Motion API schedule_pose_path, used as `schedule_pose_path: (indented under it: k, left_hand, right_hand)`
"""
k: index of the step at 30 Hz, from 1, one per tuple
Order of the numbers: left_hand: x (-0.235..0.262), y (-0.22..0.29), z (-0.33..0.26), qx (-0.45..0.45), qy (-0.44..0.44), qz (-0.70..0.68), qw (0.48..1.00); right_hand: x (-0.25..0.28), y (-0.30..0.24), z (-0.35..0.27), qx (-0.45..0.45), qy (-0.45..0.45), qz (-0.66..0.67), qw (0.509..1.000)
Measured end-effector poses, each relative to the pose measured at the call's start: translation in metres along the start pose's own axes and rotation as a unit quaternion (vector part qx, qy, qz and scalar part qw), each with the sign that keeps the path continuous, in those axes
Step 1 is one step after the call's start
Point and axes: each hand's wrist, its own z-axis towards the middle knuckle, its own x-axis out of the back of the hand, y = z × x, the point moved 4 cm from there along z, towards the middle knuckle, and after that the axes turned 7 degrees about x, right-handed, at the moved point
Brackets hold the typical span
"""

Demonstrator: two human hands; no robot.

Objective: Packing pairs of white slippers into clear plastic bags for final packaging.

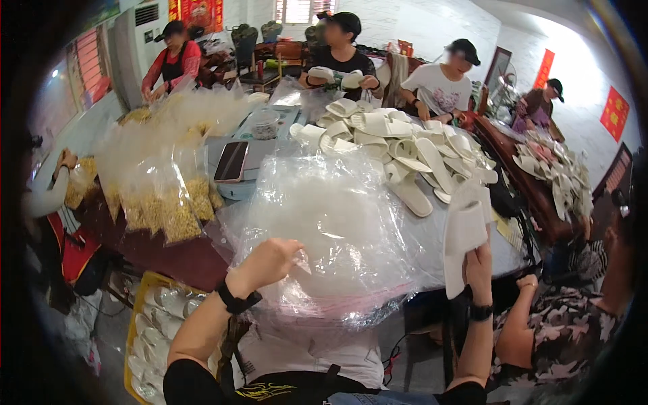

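Note:
My left hand is closed in a pinch at the near left part of a thick stack of clear plastic bags, with a bag's corner showing at the fingertips. The stack lies at the table's front edge, its pinkish edges toward me. On the right, my right hand grips a pair of white slippers from below, holding them upright and apart from the stack. Part of that hand's fingers is hidden behind the slippers. Beyond the bags spreads a loose heap of white slippers.
Bags of small yellow pieces stand at the left. A phone and a clear tub lie behind the stack. Below left is a yellow crate of wrapped slippers. Several people work around the table; one sits close at my right.

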Motion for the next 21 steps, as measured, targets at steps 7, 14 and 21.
schedule_pose_path:
  k: [7, 14, 21]
  left_hand:
    - [0.008, 0.006, 0.014, 0.141, 0.023, -0.117, 0.983]
    - [0.011, 0.029, 0.017, 0.084, 0.140, -0.059, 0.985]
    - [0.028, 0.044, 0.010, 0.046, 0.149, 0.076, 0.985]
  right_hand:
    - [-0.039, -0.125, -0.087, -0.081, -0.190, 0.107, 0.972]
    - [-0.106, -0.188, -0.113, 0.325, -0.463, -0.036, 0.824]
    - [-0.131, -0.181, -0.115, 0.304, -0.501, -0.219, 0.780]
